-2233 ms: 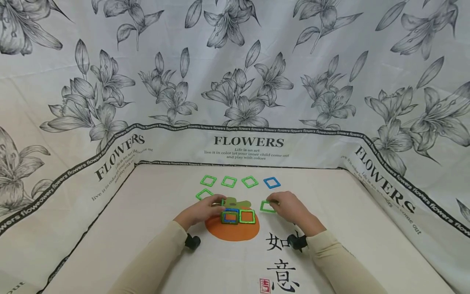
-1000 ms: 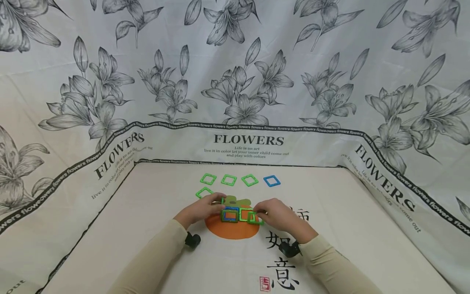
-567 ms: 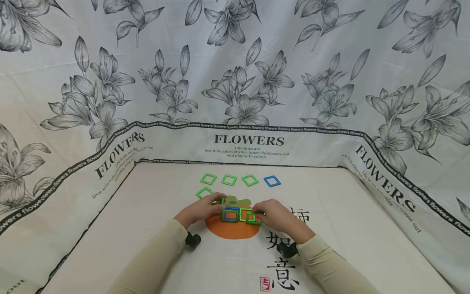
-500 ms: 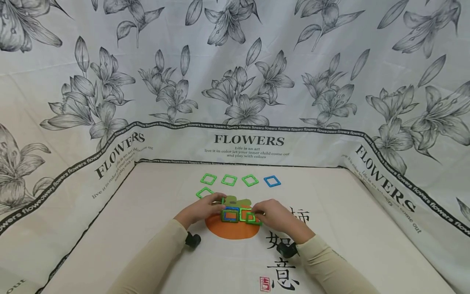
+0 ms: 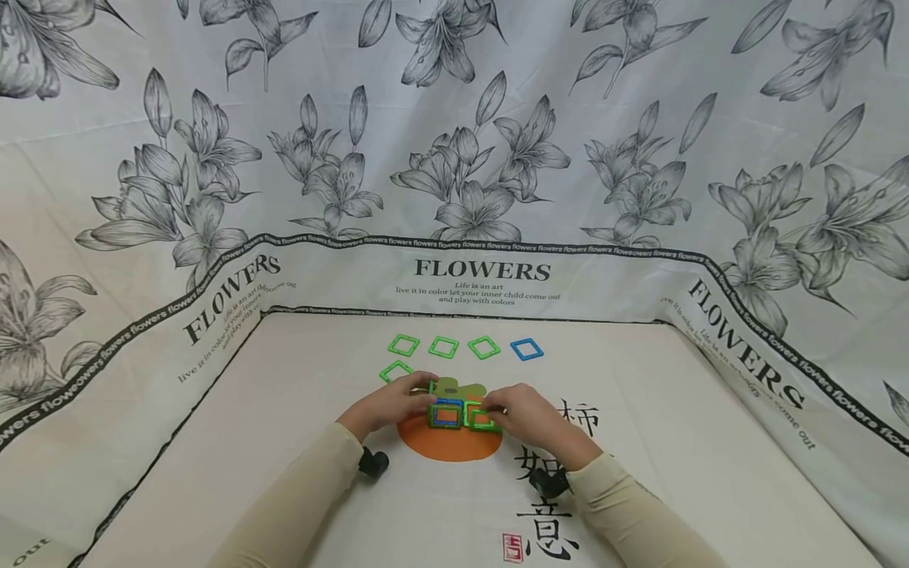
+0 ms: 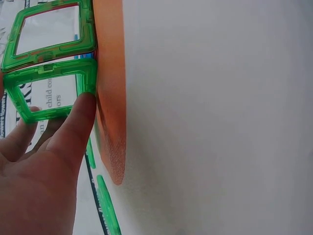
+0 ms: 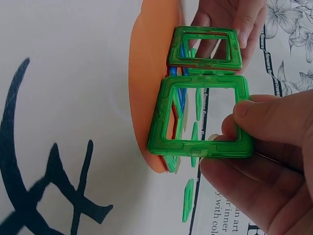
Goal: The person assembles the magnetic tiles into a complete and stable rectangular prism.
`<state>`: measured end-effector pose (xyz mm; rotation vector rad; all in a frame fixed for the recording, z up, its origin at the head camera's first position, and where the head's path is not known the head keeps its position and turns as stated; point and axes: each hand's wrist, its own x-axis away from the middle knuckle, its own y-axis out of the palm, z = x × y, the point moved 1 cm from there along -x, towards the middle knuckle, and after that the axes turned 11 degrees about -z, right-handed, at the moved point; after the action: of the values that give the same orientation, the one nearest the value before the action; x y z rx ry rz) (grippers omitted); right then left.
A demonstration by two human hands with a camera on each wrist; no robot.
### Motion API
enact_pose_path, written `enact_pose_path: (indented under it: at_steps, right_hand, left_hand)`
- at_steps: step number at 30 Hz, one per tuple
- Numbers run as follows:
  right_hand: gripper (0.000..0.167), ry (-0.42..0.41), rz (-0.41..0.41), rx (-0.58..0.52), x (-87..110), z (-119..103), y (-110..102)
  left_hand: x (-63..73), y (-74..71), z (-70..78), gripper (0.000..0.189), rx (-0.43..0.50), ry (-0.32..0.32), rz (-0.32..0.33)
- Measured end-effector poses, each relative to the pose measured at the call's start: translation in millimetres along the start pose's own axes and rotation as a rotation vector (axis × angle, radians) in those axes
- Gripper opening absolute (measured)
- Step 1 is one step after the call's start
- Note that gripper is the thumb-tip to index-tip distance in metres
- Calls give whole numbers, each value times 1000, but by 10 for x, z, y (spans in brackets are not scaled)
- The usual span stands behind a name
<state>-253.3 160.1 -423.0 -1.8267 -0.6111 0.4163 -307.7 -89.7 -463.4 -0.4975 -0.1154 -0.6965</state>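
Observation:
My right hand (image 5: 533, 416) pinches a green square magnetic tile (image 7: 198, 148) by its edge, thumb on the near face and fingers behind. That tile stands upright at the right front, next to another upright green tile (image 7: 205, 62). Under them, a blue tile (image 5: 449, 402) and a green tile lie flat side by side on the orange print (image 5: 454, 450). On the left, my left hand (image 5: 387, 406) grips an upright green side tile (image 6: 46, 72), its thumb at the tile's lower corner in the left wrist view. The hand partly covers this side tile in the head view.
Behind the hands lies a row of loose tiles: several green ones (image 5: 443, 355) and a blue one (image 5: 527, 341). One more green tile (image 5: 392, 368) lies just beyond the left hand. Printed black characters (image 5: 545, 530) mark the cloth at right. Flower-printed curtains (image 5: 483, 272) enclose the table.
My right hand has brought its green tile leftward from the right of the print to beside the standing front tile, lining it up there. My left hand has stayed in place.

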Motion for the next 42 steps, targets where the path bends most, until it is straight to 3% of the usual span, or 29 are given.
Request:
enact_pose_path:
  at_steps: [31, 42]
  right_hand:
    - [11, -42, 41, -4, -94, -29, 42]
    - [13, -41, 19, -35, -93, -24, 47]
  left_hand:
    - [11, -13, 8, 47, -3, 9, -9]
    - [17, -1, 7, 46, 7, 11, -11]
